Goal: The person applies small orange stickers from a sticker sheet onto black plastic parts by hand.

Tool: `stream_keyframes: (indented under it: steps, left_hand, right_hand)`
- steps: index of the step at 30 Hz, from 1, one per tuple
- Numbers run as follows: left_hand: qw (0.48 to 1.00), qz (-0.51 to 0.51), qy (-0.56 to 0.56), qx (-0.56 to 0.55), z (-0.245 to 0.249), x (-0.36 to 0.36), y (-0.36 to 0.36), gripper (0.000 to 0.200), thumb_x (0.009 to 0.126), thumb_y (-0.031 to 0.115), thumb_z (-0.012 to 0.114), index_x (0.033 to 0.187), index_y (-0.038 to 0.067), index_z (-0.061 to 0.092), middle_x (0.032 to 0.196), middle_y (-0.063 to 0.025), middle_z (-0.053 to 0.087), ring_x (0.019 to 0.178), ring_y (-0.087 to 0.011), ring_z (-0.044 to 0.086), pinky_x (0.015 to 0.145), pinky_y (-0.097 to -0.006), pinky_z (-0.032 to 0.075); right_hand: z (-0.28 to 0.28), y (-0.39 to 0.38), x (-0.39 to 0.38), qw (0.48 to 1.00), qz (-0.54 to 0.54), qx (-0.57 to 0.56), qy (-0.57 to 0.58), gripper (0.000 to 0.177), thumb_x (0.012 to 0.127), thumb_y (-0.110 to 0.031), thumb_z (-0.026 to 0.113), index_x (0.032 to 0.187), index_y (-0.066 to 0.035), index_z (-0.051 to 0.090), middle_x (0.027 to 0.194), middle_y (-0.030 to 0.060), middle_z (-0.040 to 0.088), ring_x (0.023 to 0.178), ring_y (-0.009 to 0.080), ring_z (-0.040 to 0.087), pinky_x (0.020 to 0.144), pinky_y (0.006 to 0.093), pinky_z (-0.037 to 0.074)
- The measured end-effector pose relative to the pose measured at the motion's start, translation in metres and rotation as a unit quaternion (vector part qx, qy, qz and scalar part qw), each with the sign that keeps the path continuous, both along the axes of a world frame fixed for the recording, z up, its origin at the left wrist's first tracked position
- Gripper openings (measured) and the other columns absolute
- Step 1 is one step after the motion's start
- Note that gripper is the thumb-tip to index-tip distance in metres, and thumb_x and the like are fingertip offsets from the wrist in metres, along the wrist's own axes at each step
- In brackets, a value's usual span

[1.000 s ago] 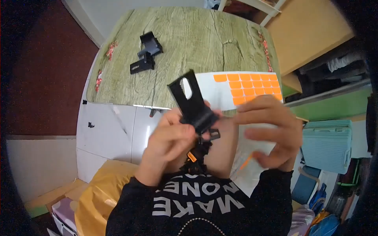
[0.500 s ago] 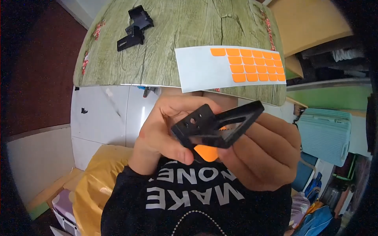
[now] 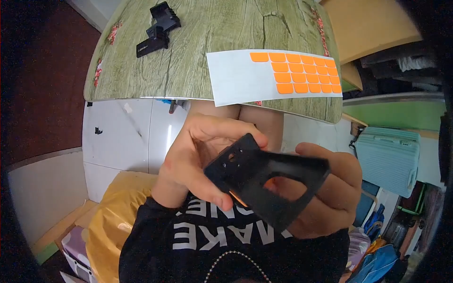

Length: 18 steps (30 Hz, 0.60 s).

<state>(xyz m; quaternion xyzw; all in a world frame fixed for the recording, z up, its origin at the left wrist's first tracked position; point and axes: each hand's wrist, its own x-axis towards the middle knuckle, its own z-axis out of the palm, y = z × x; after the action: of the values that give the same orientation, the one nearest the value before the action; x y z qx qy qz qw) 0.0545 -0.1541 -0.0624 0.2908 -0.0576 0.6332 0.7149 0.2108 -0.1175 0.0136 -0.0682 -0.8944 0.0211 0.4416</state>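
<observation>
My left hand (image 3: 188, 160) grips a black plastic bracket (image 3: 283, 200) by its narrow end, thumb below and fingers above. That end has several small holes, and the wide flat part has a long slot. A thin orange sticker edge (image 3: 239, 198) shows beside my left thumb. Curled behind the wide part is my right hand (image 3: 337, 188), its fingertips partly hidden; some fingers and a bit of orange show through the slot. On the table beyond lies a white sheet (image 3: 236, 78) bearing rows of orange stickers (image 3: 297, 67), with its left part bare.
Two black plastic parts (image 3: 158, 35) lie at the far left of the wood-patterned table (image 3: 188, 61). A light teal suitcase (image 3: 389, 160) stands at right. A yellow bag or cover (image 3: 120, 212) is at lower left. Small dark bits (image 3: 98, 130) are on the tiled floor.
The bracket has turned so its broad slotted face shows, and its wide end has swung lower. The orange sticker is now mostly hidden. My right hand has shifted slightly behind it.
</observation>
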Motion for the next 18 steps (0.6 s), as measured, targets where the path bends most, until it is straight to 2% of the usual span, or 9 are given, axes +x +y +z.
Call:
stream_keyframes:
  steps: [5, 10, 15, 18]
  left_hand:
    - [1.000, -0.024, -0.005, 0.014, -0.001, 0.000, 0.003, 0.079, 0.035, -0.020, 0.067, 0.111, -0.014, 0.045, 0.092, -0.0286, 0.059, 0.078, -0.0305, 0.062, 0.067, -0.0347, 0.054]
    - [1.000, -0.014, 0.006, -0.021, -0.005, 0.000, 0.000, 0.077, 0.035, -0.018, 0.069, 0.108, -0.014, 0.047, 0.090, -0.0275, 0.059, 0.074, -0.0294, 0.062, 0.065, -0.0322, 0.053]
    - [0.997, 0.019, 0.048, 0.053, -0.006, -0.003, 0.007, 0.075, 0.034, -0.015, 0.071, 0.106, -0.013, 0.049, 0.087, -0.0242, 0.060, 0.070, -0.0254, 0.059, 0.064, -0.0287, 0.050]
    - [0.992, 0.092, 0.091, -0.011, -0.008, -0.005, -0.003, 0.072, 0.034, -0.011, 0.074, 0.102, -0.012, 0.051, 0.085, -0.0213, 0.060, 0.070, -0.0228, 0.056, 0.064, -0.0269, 0.047]
  right_hand:
    - [0.004, 0.008, 0.004, 0.997, 0.028, 0.058, -0.032, 0.025, 0.058, -0.007, 0.071, 0.082, -0.015, 0.065, 0.083, 0.0041, 0.064, 0.073, 0.0204, 0.058, 0.062, 0.0270, 0.046]
    - [0.005, 0.015, 0.005, 0.991, 0.052, 0.104, -0.058, 0.025, 0.058, -0.008, 0.071, 0.082, -0.015, 0.065, 0.083, 0.0043, 0.064, 0.071, 0.0203, 0.058, 0.062, 0.0273, 0.045]
    - [-0.004, 0.023, -0.003, 0.991, 0.080, 0.100, -0.030, 0.024, 0.061, -0.010, 0.070, 0.084, -0.015, 0.065, 0.074, 0.0053, 0.061, 0.065, 0.0195, 0.054, 0.062, 0.0290, 0.044]
    - [-0.018, 0.028, -0.014, 0.987, 0.120, -0.102, 0.021, 0.025, 0.063, -0.013, 0.069, 0.087, -0.014, 0.064, 0.077, 0.0077, 0.059, 0.066, 0.0202, 0.052, 0.065, 0.0308, 0.043]
